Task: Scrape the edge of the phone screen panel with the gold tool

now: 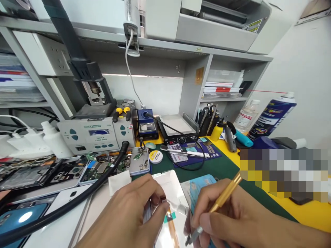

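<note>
Nearest are my two hands. My left hand [137, 203] is curled, thumb and fingertips drawn close at the upper end of one copper-coloured flex strip [172, 232]; I cannot tell whether they grip it. The strip lies over one white tray [167, 178], between my hands, with green tape [173, 216] across it. My right hand [227, 213] is closed around one gold-handled pen-style tool [224, 195], pinching it between thumb and fingers, its grey tip angled down just beside the strip. To my left, one black hose [103, 186] curves over one teal phone back [26, 218]. Beyond, on the bench [219, 165], sit one round labelled tin [155, 156], one hot-air station [102, 134] with a single pair of yellow-and-black pliers [122, 113] on top, one blue soldering station [145, 117] and one heating plate [176, 125]. Off to the right stands one blue spray can [273, 115], beside one clear bottle [245, 117].
</note>
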`<state>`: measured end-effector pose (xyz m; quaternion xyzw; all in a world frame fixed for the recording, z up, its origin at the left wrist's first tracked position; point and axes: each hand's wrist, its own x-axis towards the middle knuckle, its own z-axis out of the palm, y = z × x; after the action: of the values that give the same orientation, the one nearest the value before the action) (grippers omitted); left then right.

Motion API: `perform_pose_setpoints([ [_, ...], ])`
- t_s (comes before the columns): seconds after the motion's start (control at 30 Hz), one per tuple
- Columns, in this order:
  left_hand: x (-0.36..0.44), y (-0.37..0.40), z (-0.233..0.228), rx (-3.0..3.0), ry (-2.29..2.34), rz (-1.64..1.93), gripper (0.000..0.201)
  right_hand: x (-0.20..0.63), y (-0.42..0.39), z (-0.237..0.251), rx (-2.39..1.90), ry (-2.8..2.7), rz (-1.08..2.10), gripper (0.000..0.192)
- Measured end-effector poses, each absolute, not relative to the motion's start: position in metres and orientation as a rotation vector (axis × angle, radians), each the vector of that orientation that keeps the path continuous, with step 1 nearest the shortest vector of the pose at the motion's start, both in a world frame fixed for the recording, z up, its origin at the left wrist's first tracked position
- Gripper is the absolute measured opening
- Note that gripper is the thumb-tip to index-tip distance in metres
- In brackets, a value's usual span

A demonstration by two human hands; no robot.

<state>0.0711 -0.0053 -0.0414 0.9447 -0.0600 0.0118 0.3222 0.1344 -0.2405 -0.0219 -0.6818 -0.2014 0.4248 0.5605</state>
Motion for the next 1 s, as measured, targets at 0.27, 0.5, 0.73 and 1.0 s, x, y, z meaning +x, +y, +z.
perform_pose_setpoints([
  [0.27,0.073,-0.002,-0.045,2.462,-0.223,0.066,0.025,0.136,-0.243,-0.017,-1.570,-0.440,1.038,0.028],
  [0.5,0.073,0.001,-0.044,2.525,-0.243,0.179,0.025,0.124,-0.241,-0.021,-1.705,-0.482,1.010,0.016],
  [0.73,0.068,0.001,-0.047,2.513,-0.457,0.577,0.030,0.120,-0.246,-0.030,-1.801,-0.531,0.952,0.019],
  [1.0,0.069,0.000,-0.052,2.574,-0.784,0.432,0.027,0.111,-0.253,-0.035,-1.827,-0.615,0.797,0.027],
])
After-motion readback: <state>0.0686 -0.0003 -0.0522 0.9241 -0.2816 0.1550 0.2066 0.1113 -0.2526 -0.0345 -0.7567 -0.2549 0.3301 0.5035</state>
